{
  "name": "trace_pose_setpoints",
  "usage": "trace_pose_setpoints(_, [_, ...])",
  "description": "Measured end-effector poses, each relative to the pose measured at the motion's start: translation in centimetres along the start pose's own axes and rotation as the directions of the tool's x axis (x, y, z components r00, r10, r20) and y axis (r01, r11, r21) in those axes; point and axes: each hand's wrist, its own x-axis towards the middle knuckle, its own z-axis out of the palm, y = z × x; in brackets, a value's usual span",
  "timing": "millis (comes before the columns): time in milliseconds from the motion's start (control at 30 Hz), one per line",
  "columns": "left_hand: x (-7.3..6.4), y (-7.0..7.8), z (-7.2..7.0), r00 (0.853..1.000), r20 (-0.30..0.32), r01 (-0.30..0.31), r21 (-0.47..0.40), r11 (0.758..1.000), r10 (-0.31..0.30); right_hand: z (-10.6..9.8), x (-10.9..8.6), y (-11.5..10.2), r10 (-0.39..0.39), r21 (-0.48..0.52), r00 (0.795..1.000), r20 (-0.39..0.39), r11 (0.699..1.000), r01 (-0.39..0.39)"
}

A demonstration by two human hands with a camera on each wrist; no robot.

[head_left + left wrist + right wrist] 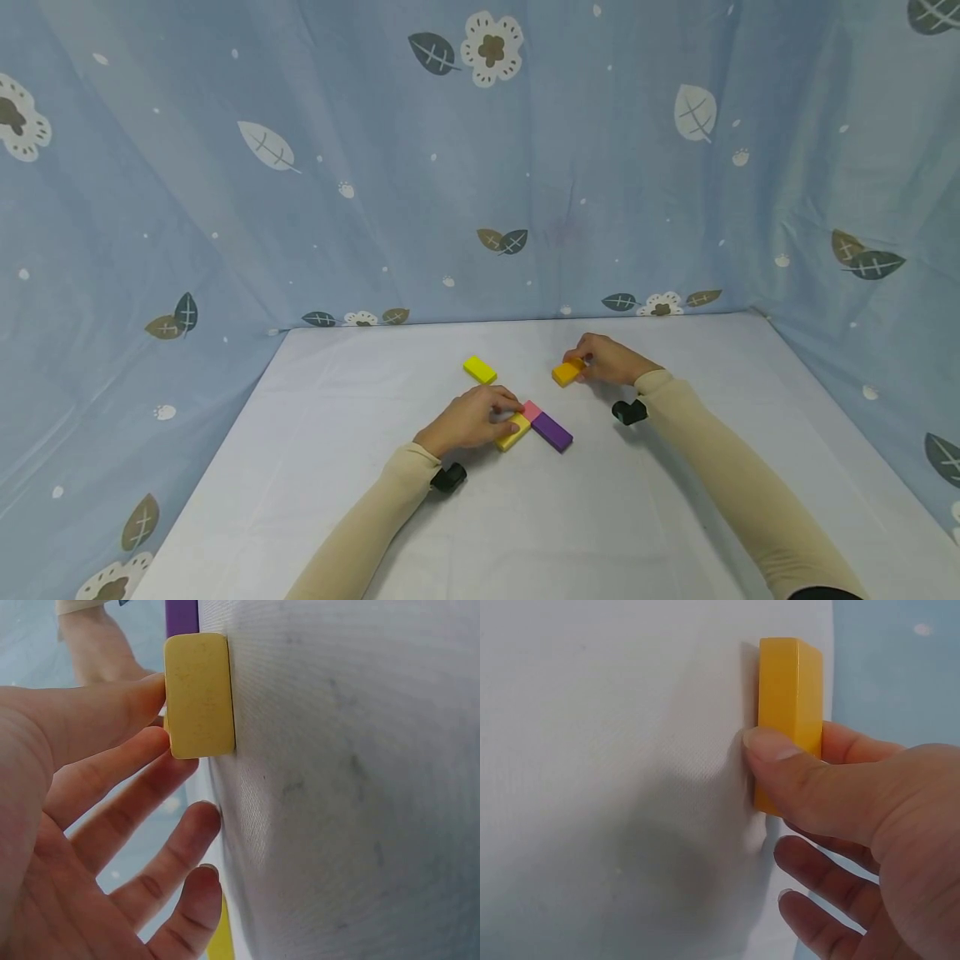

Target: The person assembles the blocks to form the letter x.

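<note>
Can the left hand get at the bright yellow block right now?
Probably, once freed: the bright yellow block lies just beyond the left hand, with nothing seen covering it. But that hand is pinching the pale yellow block, so it would likely need to let go first.

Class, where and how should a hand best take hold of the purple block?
I'd pinch the purple block by its two long sides, close to its near-right end, coming down from above. It lies flat, long and narrow; its far end meets the pink block, while the near-right end looks free.
</note>
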Motion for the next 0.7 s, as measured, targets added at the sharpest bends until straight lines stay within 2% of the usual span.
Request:
trace_pose_setpoints(300, [-0.03, 0.07, 0.05, 1.000, -0.004, -0.008, 0.016, 1.000, 0.008, -0.02, -0.06, 0.01, -0.025, -0.001, 1.000, -0.003, 1.000, 0.025])
trace_pose_setpoints(533, [-0.03, 0.03, 0.14, 1.000, -0.005, -0.006, 0.017, 1.000, 0.006, -0.08, -0.31, -0.41, 0.008, -0.006, 1.000, 0.004, 1.000, -0.008])
trace_pose_setpoints(700, [0.00, 0.05, 0.12, 1.000, -0.005, -0.008, 0.019, 1.000, 0.008, -0.18, -0.36, -0.58, -0.029, -0.029, 1.000, 0.005, 0.999, 0.029])
